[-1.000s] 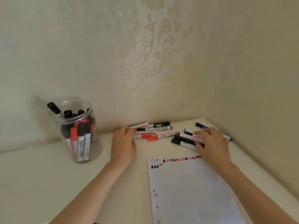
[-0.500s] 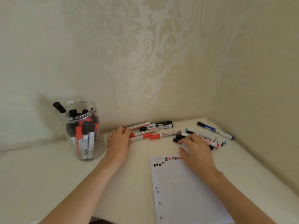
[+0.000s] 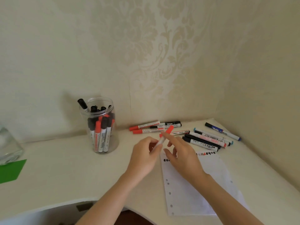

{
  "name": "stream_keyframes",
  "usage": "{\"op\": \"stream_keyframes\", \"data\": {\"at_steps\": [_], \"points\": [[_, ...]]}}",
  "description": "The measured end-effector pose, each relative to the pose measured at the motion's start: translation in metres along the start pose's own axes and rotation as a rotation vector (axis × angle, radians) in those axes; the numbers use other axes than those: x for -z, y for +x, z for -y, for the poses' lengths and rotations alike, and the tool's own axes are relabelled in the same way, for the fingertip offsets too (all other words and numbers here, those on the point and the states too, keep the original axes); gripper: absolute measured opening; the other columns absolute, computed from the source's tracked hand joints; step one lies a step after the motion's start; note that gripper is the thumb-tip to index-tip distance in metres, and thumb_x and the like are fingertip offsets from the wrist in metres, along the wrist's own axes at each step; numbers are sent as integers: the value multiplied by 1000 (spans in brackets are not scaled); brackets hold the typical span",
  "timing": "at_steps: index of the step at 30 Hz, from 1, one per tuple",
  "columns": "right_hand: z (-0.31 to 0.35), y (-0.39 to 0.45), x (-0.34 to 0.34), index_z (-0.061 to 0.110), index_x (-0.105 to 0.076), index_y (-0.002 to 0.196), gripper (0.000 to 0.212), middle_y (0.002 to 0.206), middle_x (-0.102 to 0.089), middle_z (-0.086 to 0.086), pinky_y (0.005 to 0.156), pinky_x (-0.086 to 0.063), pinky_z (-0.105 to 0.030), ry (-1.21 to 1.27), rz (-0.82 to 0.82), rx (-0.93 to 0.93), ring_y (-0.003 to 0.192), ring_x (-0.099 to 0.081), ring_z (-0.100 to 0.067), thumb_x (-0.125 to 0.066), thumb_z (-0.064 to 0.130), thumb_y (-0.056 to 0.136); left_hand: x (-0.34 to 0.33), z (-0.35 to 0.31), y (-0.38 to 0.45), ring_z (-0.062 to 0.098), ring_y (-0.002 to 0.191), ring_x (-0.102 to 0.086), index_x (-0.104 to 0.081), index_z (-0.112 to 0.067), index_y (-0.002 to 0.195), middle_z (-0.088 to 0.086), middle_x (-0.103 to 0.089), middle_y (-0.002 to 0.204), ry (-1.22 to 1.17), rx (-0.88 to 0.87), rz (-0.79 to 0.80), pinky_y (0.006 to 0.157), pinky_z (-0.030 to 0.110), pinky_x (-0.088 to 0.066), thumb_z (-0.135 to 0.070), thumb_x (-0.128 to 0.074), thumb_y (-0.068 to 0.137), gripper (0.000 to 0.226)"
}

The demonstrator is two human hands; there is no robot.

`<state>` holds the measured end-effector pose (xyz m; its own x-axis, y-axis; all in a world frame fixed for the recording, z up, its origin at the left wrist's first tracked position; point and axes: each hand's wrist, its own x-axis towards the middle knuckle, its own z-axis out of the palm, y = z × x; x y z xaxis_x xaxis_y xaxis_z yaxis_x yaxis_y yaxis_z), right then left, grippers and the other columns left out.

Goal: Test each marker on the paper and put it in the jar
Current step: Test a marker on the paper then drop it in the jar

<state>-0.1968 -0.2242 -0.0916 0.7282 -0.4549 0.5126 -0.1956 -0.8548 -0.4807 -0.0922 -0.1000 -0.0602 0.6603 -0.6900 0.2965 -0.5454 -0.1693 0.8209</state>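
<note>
My left hand [image 3: 143,157] grips the white barrel of a red-capped marker [image 3: 168,129], held tilted above the desk. My right hand [image 3: 183,157] is at the marker's upper part, its fingertips on the barrel just below the red cap. A punched white paper [image 3: 199,189] with small red and black test marks along its top edge lies under my right forearm. Loose red, black and blue markers [image 3: 204,138] lie in a row by the back wall. The clear jar [image 3: 101,125] at the left holds several red and black markers.
A clear glass container [image 3: 8,146] and a green sheet [image 3: 9,171] sit at the far left edge. Walls close the corner behind and to the right of the cream desk [image 3: 65,168].
My left hand has lifted a red marker from the pile and brought it toward me. My right hand left the black markers and came over to the red marker's cap end.
</note>
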Motion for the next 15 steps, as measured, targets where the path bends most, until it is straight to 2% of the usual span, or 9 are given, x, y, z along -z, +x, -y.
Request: {"op": "stream_keyframes", "data": {"at_steps": [3,4,6,8,9,11,12,15], "points": [[-1,-6,3,24,-62,126,39,101,-64,8,64,-53,-29,24,-50,31,71,-58,-8,-65,14,88,-3,-8,-18,2,73,-62,-70,-23,85,-15,-68,77,-245,75,117,68,22,-51,-50,-52,94,33],[0,-8,6,22,-64,119,30,98,-68,7,65,-52,-24,73,-33,19,73,-60,-8,-66,15,90,-3,-7,-22,4,76,-62,-72,-24,90,-13,-68,82,-294,68,153,69,23,-51,-49,-47,96,36],[7,-7,15,21,-65,102,9,83,-72,7,59,-50,-21,320,45,-189,67,-63,-8,-66,26,95,-2,4,-23,3,89,-60,-69,-25,104,-12,-66,96,-226,-31,102,77,23,-50,-38,-43,101,30],[13,-8,22,11,-62,93,18,68,-67,1,51,-42,-23,685,136,-472,57,-55,-14,-59,28,98,1,15,-19,3,106,-52,-61,-24,119,-14,-58,113,-4,-161,28,87,20,-44,-32,-46,101,24],[14,-8,24,6,-58,90,19,63,-62,-3,50,-37,-23,823,169,-554,55,-47,-15,-56,23,99,2,16,-17,6,112,-47,-57,-23,124,-12,-54,119,91,-224,47,93,20,-41,-32,-47,101,27],[14,-10,28,6,-51,85,16,60,-51,-7,51,-30,-24,965,223,-596,55,-37,-16,-54,14,99,1,12,-16,8,115,-42,-53,-21,130,-8,-52,123,200,-320,173,97,22,-37,-34,-45,101,33],[15,-11,30,8,-50,83,16,60,-48,-7,52,-28,-26,1016,247,-592,56,-35,-16,-56,11,97,0,9,-17,7,112,-44,-52,-21,129,-8,-54,121,235,-349,236,95,22,-38,-35,-43,101,33],[14,-11,33,8,-51,79,20,60,-47,-8,53,-28,-26,1097,276,-554,56,-37,-15,-62,11,96,-7,2,-22,6,96,-49,-52,-22,112,-8,-56,105,256,-372,286,83,26,-43,-34,-36,104,22]]}}
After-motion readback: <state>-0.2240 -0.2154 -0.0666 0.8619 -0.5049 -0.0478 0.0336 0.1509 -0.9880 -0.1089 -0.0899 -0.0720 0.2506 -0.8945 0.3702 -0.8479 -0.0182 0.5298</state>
